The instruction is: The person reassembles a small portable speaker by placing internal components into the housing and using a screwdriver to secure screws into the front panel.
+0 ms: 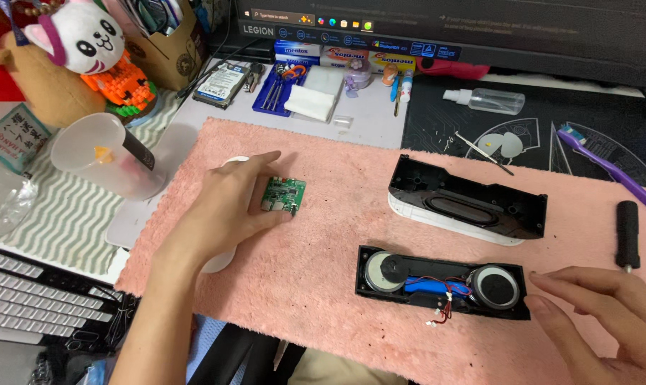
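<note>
On the pink towel [323, 214], the left hand [226, 203] pinches a green circuit board [283, 195]; the right hand [597, 314], fingers loosely extended, touches the speaker frame [440, 283].

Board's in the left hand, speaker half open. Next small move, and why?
Probably set the green circuit board down on the pink towel: the left hand pinches it, while the right hand touches the open speaker chassis, loose wires dangling.
</note>
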